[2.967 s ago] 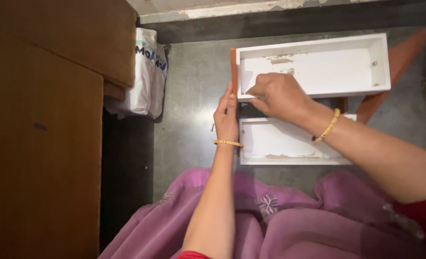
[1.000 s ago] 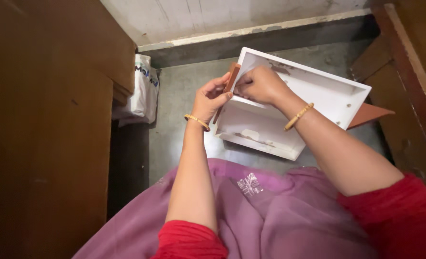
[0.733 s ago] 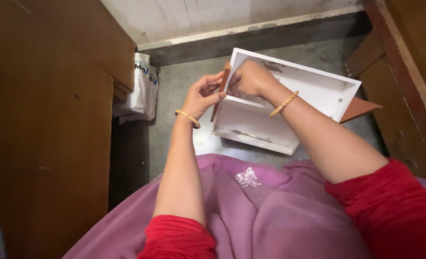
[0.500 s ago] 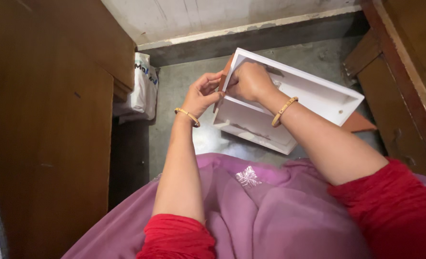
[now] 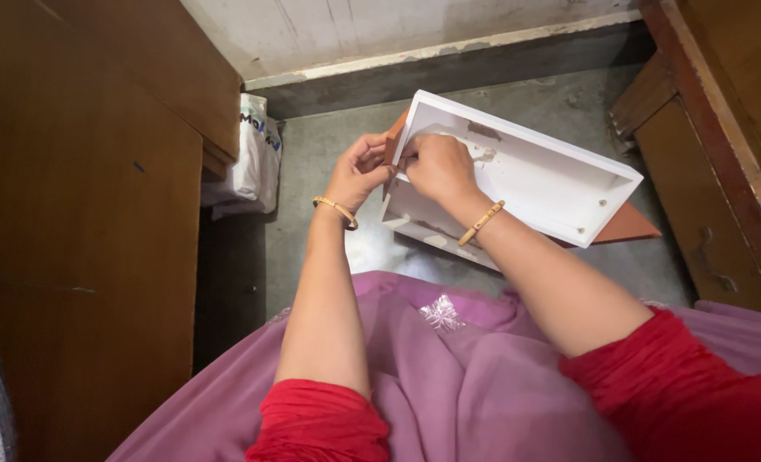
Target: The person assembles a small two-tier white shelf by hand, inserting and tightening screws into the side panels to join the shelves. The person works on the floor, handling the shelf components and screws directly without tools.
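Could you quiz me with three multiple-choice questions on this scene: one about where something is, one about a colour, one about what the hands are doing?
1. Where is the white plastic bag?
A. On the person's lap
B. On the floor beside the wooden cabinet
C. Inside the white box

2. What colour is the inside of the shallow box?
A. White
B. Green
C. Black

3. What are the hands doing?
A. Resting on the lap
B. Both at the box's left end
C. One holds the bag

Answers:
1 B: it lies against the cabinet's corner.
2 A: the walls and bottom show white.
3 B: the left hand and right hand meet at that end.
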